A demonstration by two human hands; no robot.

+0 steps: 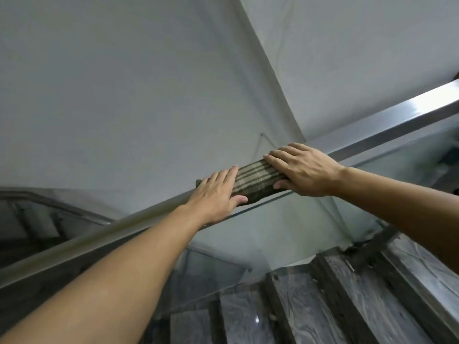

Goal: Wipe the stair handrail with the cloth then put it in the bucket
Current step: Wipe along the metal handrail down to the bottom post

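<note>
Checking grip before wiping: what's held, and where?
The cloth, pressed flat onto the handrail: left hand on its lower end, right hand on its upper end.

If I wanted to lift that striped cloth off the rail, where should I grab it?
Probably the uncovered striped middle of the cloth, from above: it lies folded over the handrail, so fingers can close across the rail and pinch it.

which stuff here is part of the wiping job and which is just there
In the job: cloth, handrail, left hand and right hand, both pressing the cloth. Bucket not in view.
Just there: glass panel, marble steps, wall.
</note>
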